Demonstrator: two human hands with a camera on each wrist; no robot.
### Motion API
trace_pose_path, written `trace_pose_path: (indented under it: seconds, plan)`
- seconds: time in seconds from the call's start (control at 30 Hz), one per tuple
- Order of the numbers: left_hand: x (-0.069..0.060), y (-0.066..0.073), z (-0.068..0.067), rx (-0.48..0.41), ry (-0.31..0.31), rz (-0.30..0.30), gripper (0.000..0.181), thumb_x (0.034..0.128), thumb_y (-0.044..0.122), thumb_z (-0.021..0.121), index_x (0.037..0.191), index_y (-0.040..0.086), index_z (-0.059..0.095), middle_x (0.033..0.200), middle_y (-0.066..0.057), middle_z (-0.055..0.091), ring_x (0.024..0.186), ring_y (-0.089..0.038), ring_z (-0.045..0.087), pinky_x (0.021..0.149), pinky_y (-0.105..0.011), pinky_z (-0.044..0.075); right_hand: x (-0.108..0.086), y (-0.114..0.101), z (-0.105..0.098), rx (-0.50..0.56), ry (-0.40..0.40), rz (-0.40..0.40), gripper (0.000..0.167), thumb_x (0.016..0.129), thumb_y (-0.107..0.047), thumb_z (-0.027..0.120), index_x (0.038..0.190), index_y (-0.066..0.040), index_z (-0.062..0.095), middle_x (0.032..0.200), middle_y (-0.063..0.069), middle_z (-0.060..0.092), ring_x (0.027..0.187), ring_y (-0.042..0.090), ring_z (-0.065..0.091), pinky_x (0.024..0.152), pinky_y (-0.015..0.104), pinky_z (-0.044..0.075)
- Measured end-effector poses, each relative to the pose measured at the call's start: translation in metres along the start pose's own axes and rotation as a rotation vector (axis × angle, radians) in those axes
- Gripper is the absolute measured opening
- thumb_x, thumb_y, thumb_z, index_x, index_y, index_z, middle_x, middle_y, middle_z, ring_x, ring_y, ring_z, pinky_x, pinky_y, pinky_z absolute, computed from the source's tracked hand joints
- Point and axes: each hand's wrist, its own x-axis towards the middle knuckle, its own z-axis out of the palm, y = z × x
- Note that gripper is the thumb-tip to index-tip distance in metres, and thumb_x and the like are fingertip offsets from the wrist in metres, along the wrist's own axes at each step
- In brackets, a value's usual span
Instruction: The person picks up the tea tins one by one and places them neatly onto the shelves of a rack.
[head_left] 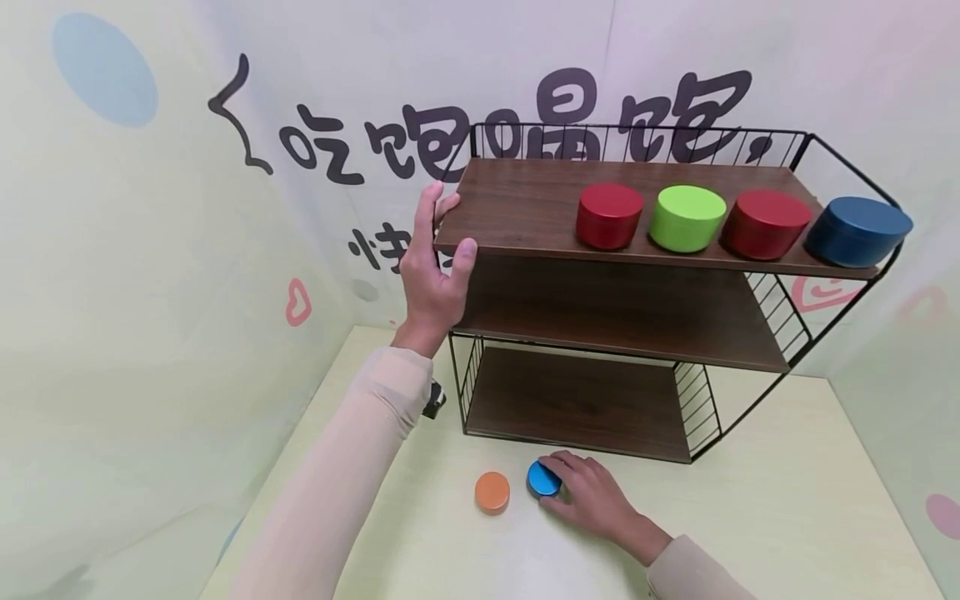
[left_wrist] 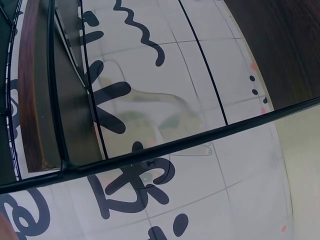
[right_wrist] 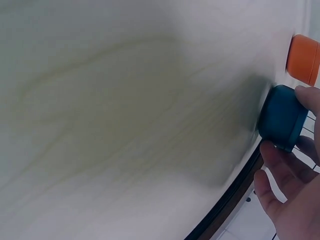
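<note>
My right hand (head_left: 592, 497) pinches a small round blue tin (head_left: 542, 480) on the table between thumb and fingers. In the right wrist view the thumb and fingertips sit on opposite sides of the blue tin (right_wrist: 282, 116). Close by on its left lies an orange tin (head_left: 492, 492), untouched. Up at the left end of a three-tier shelf rack (head_left: 525, 204), my left hand (head_left: 437, 279) holds the top tier's edge, thumb in front and fingers at the side. The left wrist view shows the rack's black wire frame (left_wrist: 150, 151), with most of that hand out of sight.
Along the top tier's front edge stand a red tin (head_left: 609, 218), a green tin (head_left: 687, 220), another red tin (head_left: 767, 225) and a dark blue tin (head_left: 858, 232). A small black-and-white object (head_left: 434, 401) lies left of the rack, partly behind my left sleeve.
</note>
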Motion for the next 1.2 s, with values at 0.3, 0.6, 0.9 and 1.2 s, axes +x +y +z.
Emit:
trace_pose_path:
  seconds: [0.3, 0.6, 0.9, 1.2]
  plan:
    - [0.0, 0.001, 0.0, 0.006, 0.001, -0.009, 0.068, 0.0958, 0.051, 0.049, 0.14, 0.001, 0.047, 0.124, -0.01, 0.067, 0.12, -0.019, 0.061, 0.092, -0.034, 0.046, -0.003, -0.002, -0.006, -0.022, 0.0, -0.029, 0.055, 0.075, -0.037, 0.083, 0.12, -0.01, 0.069, 0.115, 0.005, 0.068, 0.1, 0.02, 0.066, 0.081, 0.043, 0.054]
    - [0.0, 0.001, 0.0, 0.014, -0.002, -0.008, 0.069, 0.096, 0.054, 0.047, 0.141, 0.001, 0.046, 0.125, -0.01, 0.067, 0.121, -0.019, 0.06, 0.09, -0.035, 0.047, 0.006, -0.008, -0.031, -0.059, 0.046, -0.093, 0.059, 0.071, -0.039, 0.087, 0.119, -0.01, 0.07, 0.112, 0.006, 0.068, 0.098, 0.023, 0.067, 0.08, 0.049, 0.055]
    - [0.0, 0.001, -0.001, 0.01, -0.009, -0.017, 0.068, 0.0959, 0.053, 0.048, 0.141, 0.002, 0.047, 0.125, -0.01, 0.067, 0.121, -0.019, 0.06, 0.09, -0.035, 0.047, 0.012, -0.015, -0.058, -0.057, 0.085, -0.168, 0.061, 0.069, -0.04, 0.088, 0.12, -0.011, 0.069, 0.112, 0.003, 0.068, 0.097, 0.02, 0.067, 0.078, 0.044, 0.055]
    - [0.0, 0.001, -0.001, 0.001, -0.011, -0.01, 0.067, 0.0962, 0.051, 0.049, 0.141, 0.002, 0.047, 0.125, -0.011, 0.067, 0.121, -0.02, 0.06, 0.095, -0.035, 0.045, 0.027, -0.022, -0.09, -0.057, 0.202, -0.29, 0.06, 0.071, -0.043, 0.086, 0.119, -0.011, 0.07, 0.11, 0.005, 0.069, 0.094, 0.022, 0.068, 0.076, 0.052, 0.056]
